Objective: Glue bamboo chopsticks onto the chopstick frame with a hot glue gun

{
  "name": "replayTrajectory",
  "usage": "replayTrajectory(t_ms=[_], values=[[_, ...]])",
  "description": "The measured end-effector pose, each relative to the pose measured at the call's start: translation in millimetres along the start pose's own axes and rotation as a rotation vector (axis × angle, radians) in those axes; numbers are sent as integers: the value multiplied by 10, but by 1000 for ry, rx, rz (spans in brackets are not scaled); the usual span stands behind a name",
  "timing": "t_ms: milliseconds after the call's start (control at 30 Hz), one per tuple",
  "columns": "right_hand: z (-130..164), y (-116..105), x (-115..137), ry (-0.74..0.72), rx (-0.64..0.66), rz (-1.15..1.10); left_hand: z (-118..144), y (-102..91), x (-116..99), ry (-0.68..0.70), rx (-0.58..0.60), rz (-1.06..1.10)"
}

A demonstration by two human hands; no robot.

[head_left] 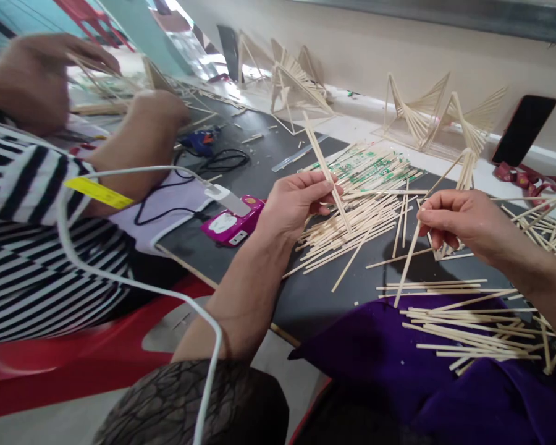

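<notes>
My left hand (301, 201) pinches a few thin wooden sticks (319, 148) that lie together and slant up to the left. Between the thumb and fingers of my right hand (454, 219), a single wooden stick (408, 262) is held at a slant, its lower end over the purple cloth. Beneath and beyond my left hand spreads a pile of loose sticks (356, 225) on the dark table (312, 303). Closer to me, more sticks (463, 330) lie across the purple cloth (352, 346).
Stick frames with twisted fans (301, 80) stand along the wall, beside a propped phone (526, 130). A pink power strip (234, 222) and a blue glue gun (199, 141) lie left. A white cable (167, 284) crosses the view. A co-worker's arm (134, 142) is at left.
</notes>
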State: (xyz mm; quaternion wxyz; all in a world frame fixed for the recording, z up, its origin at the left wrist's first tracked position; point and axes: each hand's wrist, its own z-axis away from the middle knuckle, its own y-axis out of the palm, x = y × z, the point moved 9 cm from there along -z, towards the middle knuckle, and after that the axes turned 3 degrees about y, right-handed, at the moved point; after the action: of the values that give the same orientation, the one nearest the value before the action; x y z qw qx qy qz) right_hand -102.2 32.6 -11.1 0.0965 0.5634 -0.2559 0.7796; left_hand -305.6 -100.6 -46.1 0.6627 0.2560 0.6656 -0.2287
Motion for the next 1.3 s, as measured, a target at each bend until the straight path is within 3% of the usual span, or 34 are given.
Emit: replayTrajectory(t_ms=[333,467,633,800,933,1067,1200,1267,1300], values=[[-119,197,-53,34,18,-51,42,162,151,-28,87,-63],[-304,296,-76,5,1,-21,71,246,164,-46,114,-56],[-533,268,-33,-63,-93,-35,186,418,164,-82,188,-50],[-453,204,138,-142,-115,-142,371,646,124,-88,318,-88],[-265,-7,294,-200,-191,-118,460,748,112,-49,390,-140],[-16,-440,495,-285,-352,-123,453,731,183,-10,427,-337],[182,-883,591,-339,-451,-116,462,673,-21,258,308,-732],[240,-1058,570,-317,-473,-90,562,721,-185,382,241,-769],[264,-1131,550,-299,-481,-78,625,783,-207,375,260,-719]])
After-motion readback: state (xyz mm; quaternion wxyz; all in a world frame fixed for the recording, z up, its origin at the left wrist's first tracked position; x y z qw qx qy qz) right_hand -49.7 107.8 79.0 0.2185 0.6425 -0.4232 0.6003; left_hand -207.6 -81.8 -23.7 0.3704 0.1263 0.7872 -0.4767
